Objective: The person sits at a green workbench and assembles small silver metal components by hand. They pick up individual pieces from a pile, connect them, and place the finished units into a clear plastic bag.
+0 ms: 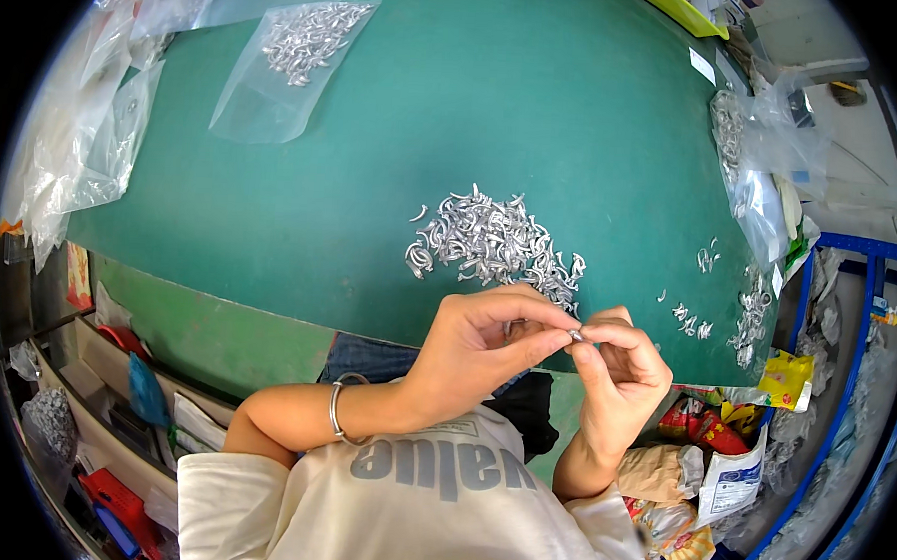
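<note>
- Pinching a tiny silver metal piece [575, 336] between them, the left hand [470, 349] and right hand [617, 372] meet fingertip to fingertip just above the near edge of the green table [393, 177].
- The left hand's thumb and forefinger are pressed on the piece from the left; the right hand's thumb and forefinger close on it from the right, the other fingers curled in.
- A thin metal bangle [338, 411] sits on the left wrist.
- Just beyond the hands lies a heap of silver curved metal parts [490, 247] on the table.
- A few stray parts [692, 323] lie to the right of the heap, near the table's right edge.
- Farther off, at the upper left, a clear plastic bag of the same parts [296, 63] rests flat on the table.
- More clear bags [79, 154] hang over the left edge, and another bundle of bags [759, 163] sits at the right edge.
</note>
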Available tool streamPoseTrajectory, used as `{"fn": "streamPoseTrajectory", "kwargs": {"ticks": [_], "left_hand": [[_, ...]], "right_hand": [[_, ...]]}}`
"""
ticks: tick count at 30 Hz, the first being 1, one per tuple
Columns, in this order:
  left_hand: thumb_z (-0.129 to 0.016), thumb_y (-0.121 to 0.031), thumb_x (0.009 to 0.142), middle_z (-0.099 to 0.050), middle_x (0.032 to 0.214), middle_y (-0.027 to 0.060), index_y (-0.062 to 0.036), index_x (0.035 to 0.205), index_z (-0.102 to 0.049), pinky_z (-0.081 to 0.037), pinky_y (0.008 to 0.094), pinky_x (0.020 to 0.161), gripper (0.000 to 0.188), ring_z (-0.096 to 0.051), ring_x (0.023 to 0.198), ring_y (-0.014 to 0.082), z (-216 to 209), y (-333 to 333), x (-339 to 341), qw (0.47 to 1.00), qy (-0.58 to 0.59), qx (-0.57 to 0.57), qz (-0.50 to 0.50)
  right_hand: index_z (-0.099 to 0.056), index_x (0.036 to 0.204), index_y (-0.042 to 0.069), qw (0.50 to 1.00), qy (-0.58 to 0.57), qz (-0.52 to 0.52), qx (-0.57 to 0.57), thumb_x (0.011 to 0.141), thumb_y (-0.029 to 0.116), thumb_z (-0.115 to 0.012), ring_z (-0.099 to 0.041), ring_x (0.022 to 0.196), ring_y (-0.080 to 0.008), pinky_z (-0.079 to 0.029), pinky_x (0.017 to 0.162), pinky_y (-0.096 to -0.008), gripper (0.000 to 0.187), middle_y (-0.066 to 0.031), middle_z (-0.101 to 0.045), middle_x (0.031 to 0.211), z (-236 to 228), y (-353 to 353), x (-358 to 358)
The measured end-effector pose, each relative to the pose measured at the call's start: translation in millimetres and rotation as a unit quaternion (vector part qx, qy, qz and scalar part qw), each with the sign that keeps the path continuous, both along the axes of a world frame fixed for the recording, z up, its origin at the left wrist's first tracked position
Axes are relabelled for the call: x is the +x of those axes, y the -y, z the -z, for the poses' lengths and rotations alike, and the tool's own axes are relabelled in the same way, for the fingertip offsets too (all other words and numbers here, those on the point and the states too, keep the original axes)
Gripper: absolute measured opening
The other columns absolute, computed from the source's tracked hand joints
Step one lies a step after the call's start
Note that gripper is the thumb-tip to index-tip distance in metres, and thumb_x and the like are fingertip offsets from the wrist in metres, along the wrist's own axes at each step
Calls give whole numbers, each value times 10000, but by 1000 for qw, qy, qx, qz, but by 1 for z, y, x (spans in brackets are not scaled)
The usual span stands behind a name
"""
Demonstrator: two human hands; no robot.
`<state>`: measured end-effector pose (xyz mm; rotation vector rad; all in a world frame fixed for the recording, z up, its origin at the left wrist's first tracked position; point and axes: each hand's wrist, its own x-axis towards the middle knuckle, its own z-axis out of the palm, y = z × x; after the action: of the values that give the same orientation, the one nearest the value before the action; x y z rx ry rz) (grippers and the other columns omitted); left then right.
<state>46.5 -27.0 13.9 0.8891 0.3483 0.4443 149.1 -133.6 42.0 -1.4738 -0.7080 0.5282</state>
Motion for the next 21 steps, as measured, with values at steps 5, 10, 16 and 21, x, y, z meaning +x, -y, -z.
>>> {"fn": "streamPoseTrajectory", "kwargs": {"ticks": [5, 10, 16, 21], "left_hand": [[-598, 35, 826, -599, 928, 74, 18, 958, -644, -400, 213, 650, 141, -527, 817, 91, -7, -1, -4, 996, -15, -80, 34], [-596, 29, 828, -582, 948, 87, 23, 950, -643, -405, 215, 649, 131, -515, 822, 95, -8, -3, -8, 992, 45, -101, 64], [-590, 31, 831, -576, 952, 97, 28, 950, -641, -404, 219, 653, 129, -511, 812, 102, -7, -4, -7, 990, 69, -97, 81], [-585, 19, 838, -579, 959, 105, 38, 947, -636, -410, 229, 674, 122, -520, 829, 112, -7, -5, -7, 986, 68, -115, 102]], "right_hand": [[-644, 791, -26, 977, 212, -13, -34, 662, -66, -709, -538, 693, -200, -437, 647, -288, 150, -99, -629, 753, -6, -2, 2], [-661, 761, 7, 936, 351, -12, -22, 603, -53, -708, -510, 662, -207, -416, 601, -294, 175, -78, -634, 751, -13, 0, 2], [-673, 776, 36, 911, 411, 0, -28, 580, -60, -703, -500, 680, -207, -413, 597, -290, 220, -64, -628, 761, -17, 3, 0], [-672, 780, 44, 912, 409, 10, -32, 597, -47, -719, -499, 678, -205, -409, 599, -289, 210, -59, -624, 755, -19, 3, -3]]}}
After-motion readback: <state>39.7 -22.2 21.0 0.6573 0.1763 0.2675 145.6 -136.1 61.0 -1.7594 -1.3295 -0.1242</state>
